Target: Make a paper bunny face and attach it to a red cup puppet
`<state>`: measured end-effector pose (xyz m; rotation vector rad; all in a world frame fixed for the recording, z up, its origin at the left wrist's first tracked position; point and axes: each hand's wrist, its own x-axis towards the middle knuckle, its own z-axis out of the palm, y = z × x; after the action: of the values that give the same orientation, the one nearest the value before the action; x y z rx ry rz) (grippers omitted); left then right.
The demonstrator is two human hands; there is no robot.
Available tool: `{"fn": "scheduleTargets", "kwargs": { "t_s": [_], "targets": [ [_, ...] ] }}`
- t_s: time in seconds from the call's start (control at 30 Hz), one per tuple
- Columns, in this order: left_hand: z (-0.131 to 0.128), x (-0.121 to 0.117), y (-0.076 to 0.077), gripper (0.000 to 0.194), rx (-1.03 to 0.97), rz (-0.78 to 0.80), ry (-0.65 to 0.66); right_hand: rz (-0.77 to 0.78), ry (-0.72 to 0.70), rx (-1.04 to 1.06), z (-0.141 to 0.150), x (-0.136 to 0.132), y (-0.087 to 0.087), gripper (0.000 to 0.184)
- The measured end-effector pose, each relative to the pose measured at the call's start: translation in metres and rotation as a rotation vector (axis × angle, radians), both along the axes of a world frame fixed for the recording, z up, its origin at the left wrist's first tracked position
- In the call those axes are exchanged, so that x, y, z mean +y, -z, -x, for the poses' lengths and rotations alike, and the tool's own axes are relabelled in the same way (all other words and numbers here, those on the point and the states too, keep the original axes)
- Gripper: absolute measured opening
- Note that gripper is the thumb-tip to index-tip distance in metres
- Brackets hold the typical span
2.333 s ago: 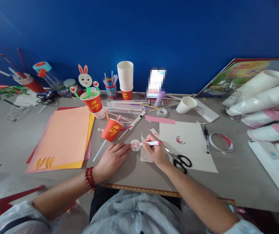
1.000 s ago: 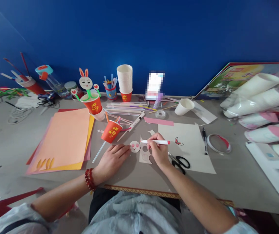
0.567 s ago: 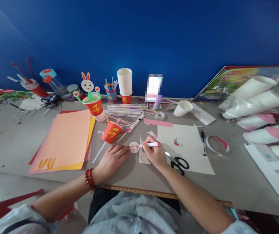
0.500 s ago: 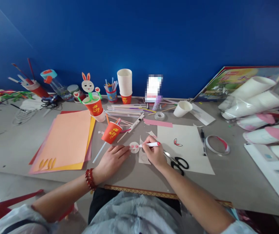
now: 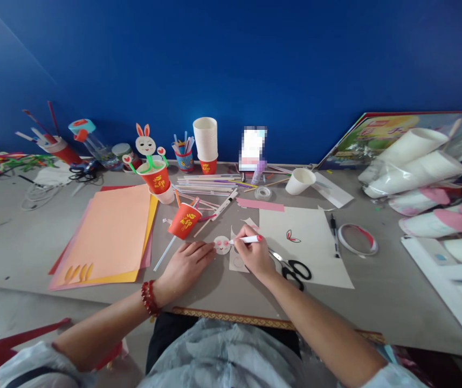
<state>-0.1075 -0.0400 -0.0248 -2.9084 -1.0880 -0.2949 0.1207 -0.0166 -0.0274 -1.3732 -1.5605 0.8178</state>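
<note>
A small round paper face with pink marks and a smile lies on the table in front of me. My left hand rests flat on the tabletop, its fingertips at the face's left edge. Between the fingers of my right hand is a white marker with a red end; its tip is at the face's right side. Under and beside my right hand lies a paper scrap with a circle drawn on it. Black-handled scissors lie just to the right, partly on a white sheet bearing two red-centred ear shapes.
Coloured paper is stacked at left. A red cup leans nearby, below a cup with a rabbit figure. Straws, stacked cups and a phone stand or lie behind. A tape roll and pen lie at right.
The view has shifted slightly, so the background sits a little lower. My hands, the marker and the paper face stay in nearly the same places.
</note>
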Motion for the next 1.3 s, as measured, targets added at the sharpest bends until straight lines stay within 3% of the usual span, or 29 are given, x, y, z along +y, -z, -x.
{"fn": "scheduleTargets", "kwargs": {
  "t_s": [0.27, 0.53, 0.67, 0.77, 0.83, 1.07, 1.3],
  "targets": [
    [0.0, 0.001, 0.003, 0.035, -0.018, 0.034, -0.015, 0.014, 0.063, 0.352, -0.003, 0.001, 0.012, 0.013],
    [-0.001, 0.0, -0.007, 0.026, -0.236, 0.128, -0.094, 0.021, 0.059, 0.683, -0.011, 0.005, -0.003, 0.008],
    [0.0, -0.003, -0.024, 0.022, -0.441, 0.4, -0.162, -0.051, -0.073, 0.633, -0.022, 0.004, -0.018, 0.008],
    [-0.011, -0.002, -0.038, 0.018, -0.527, 0.636, -0.284, -0.016, -0.178, 0.582, -0.027, 0.0, -0.024, 0.011],
    [-0.024, 0.001, -0.046, 0.021, -0.58, 0.719, -0.296, 0.018, -0.235, 0.569, -0.027, -0.005, -0.025, 0.014],
    [-0.065, 0.009, -0.051, 0.037, -0.643, 0.74, -0.204, -0.011, -0.285, 0.488, -0.024, -0.015, -0.034, 0.014],
    [-0.076, 0.01, -0.051, 0.046, -0.644, 0.727, -0.172, -0.058, -0.291, 0.352, -0.02, -0.019, -0.036, 0.01]
  ]
}}
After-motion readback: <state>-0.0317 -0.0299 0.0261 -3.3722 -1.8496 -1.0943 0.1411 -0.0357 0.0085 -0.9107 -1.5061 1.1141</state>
